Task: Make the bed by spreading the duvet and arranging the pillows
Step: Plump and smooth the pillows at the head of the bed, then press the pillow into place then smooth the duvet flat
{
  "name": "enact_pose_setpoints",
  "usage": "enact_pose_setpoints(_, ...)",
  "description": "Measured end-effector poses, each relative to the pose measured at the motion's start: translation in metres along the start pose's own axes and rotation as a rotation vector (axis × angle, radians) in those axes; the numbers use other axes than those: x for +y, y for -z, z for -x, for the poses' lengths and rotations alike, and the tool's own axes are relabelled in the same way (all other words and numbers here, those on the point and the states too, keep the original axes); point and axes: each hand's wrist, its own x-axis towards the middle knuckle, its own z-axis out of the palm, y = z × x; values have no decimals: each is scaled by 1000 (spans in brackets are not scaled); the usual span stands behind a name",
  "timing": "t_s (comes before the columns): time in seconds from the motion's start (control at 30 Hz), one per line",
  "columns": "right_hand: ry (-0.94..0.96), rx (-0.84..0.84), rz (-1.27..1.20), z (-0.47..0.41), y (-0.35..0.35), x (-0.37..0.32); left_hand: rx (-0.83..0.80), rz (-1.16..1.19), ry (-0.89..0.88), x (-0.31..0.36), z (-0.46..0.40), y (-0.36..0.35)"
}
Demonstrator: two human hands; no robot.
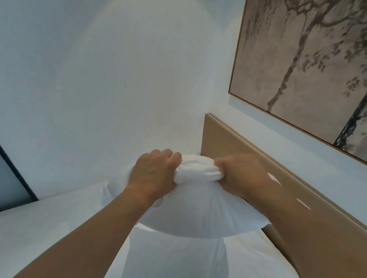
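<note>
Both hands bunch the top edge of a white pillow (192, 211) and hold it up near the head of the bed (27, 235): the left hand (154, 173) has its grip clamped on the gathered cloth, and the right hand (240, 176) is clamped on the same fold just beside it. A second pillow (176, 267) lies below, against the headboard (306, 223). With so narrow a hold, the filling could slump to the bottom, and the pillow may land lopsided or knock the lower one askew. The headboard stands close on the right and the wall (92, 81) is near behind, so open room lies leftward over the bed. The duvet I cannot pick out.
</note>
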Motion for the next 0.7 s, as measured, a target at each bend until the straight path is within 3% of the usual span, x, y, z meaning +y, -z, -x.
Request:
enact_pose_setpoints(0.1, 4, -30, -25, -12, -2, -49, -66, -31, -11, -42, 25, 0)
enact_pose_setpoints(0.37, 87, 20, -1, -68, -23, -167, -26, -78, -28, -157, 93, -15)
enact_pose_setpoints(0.7, 217, 200, -137, -141, -35, -380, 41, -172, -122, -360, 209, -27)
